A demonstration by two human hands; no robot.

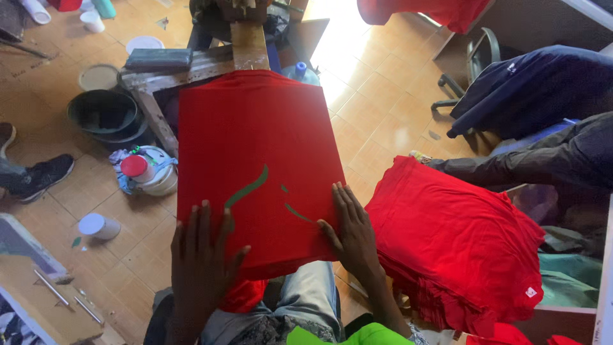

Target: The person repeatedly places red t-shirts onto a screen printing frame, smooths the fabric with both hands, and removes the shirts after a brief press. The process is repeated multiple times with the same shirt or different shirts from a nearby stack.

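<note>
A red fabric piece point(255, 140) lies stretched flat over a board mounted on a wooden frame point(248, 46). Green curved marks point(246, 190) show on its near part. My left hand point(199, 262) rests flat on the near left edge of the fabric, fingers spread. My right hand point(350, 231) presses flat on the near right edge, fingers pointing away from me. Neither hand holds anything.
A stack of folded red fabric point(453, 243) sits to my right. Dark buckets point(102, 114), a red-lidded jar point(135, 167) and a white cup point(97, 225) stand on the tiled floor at left. A chair with dark clothes point(530, 86) is at the back right. A shoe point(39, 177) is far left.
</note>
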